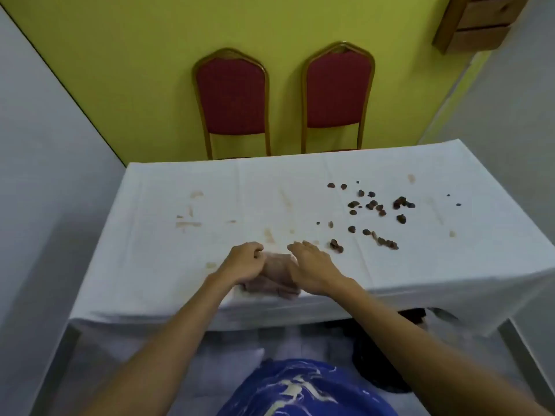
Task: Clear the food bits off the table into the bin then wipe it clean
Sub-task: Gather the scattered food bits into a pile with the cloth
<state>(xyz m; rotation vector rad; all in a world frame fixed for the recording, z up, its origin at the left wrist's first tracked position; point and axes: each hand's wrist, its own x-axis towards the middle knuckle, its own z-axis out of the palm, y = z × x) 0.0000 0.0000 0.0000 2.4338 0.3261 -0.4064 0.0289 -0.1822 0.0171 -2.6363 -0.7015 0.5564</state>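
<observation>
Several dark brown food bits (374, 205) lie scattered over the right half of the white-clothed table (180, 241); a small pile (336, 246) sits closest to my hands. Near the front edge lies a crumpled pinkish cloth (277, 265). My left hand (244, 262) is curled on its left side, gripping it. My right hand (312, 267) rests on the cloth's right side with fingers stretched forward and flat. A dark bin (387, 349) stands on the floor under the table's front right, mostly hidden by my right arm and the tablecloth.
Light brown smears (187, 224) mark the tablecloth's left and middle. Two red chairs (234, 100) with gold frames stand behind the far edge against a yellow wall. A wooden shelf (480, 22) hangs at top right. Grey walls close in on both sides.
</observation>
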